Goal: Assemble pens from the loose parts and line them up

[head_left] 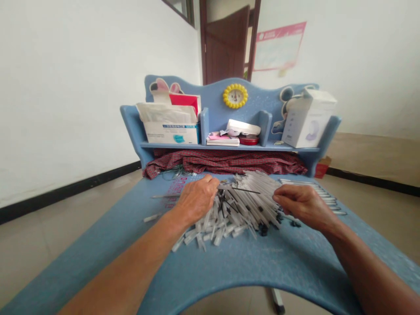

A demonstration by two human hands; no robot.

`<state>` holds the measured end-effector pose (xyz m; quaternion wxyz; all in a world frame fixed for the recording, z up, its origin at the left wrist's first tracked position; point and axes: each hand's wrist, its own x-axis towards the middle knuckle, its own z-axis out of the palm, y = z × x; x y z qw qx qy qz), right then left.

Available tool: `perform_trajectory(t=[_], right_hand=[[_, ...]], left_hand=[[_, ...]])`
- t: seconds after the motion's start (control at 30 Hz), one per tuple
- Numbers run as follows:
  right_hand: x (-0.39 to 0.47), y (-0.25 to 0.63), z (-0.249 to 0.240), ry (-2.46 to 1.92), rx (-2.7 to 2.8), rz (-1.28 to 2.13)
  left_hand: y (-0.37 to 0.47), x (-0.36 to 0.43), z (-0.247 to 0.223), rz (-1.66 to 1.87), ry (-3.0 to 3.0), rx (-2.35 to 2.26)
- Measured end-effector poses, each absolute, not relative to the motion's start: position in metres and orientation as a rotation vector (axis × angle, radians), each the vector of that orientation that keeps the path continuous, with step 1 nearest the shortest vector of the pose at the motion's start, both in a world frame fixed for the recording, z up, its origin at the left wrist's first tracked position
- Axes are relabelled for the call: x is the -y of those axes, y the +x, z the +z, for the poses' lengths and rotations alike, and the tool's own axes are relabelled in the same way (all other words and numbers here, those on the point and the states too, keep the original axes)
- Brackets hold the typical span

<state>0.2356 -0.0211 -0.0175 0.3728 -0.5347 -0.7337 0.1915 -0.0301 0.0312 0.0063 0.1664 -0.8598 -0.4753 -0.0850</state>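
Left hand [198, 197]: fingers pinched on a dark refill [244, 190], left of the barrels [254, 200].
Right hand [303, 204]: fingertips drawn narrow, right of the barrels — cannot tell if holding anything.
Refill: across the barrels; probably light, slim, slightly springy — best taken near an end, lest it bow.
Barrels: clear; likely stiff, slippery.
Caps [218, 237]: loose, near-left of the barrels.
Pens [323, 197]: row, right of the barrels.
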Motion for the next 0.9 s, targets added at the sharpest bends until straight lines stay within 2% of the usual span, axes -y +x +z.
perform_trajectory(t=[0.4,0.6,0.7,0.9], right_hand=[[0.03,0.208,-0.015,-1.088,1.863,0.658],[0.031,0.207,-0.014,-1.075,1.781,0.76],[0.026,0.21,-0.019,-1.186,1.854,0.623],[0.021,0.201,-0.026,-1.457,2.284,0.012]], left_hand=[[-0.011,-0.008,-0.004,-0.608,-2.819,0.797],[-0.006,-0.003,0.0,-0.871,-2.918,0.85],[-0.006,-0.003,0.004,-1.056,-2.945,0.995],[-0.006,-0.004,0.004,-1.199,-3.009,1.206]])
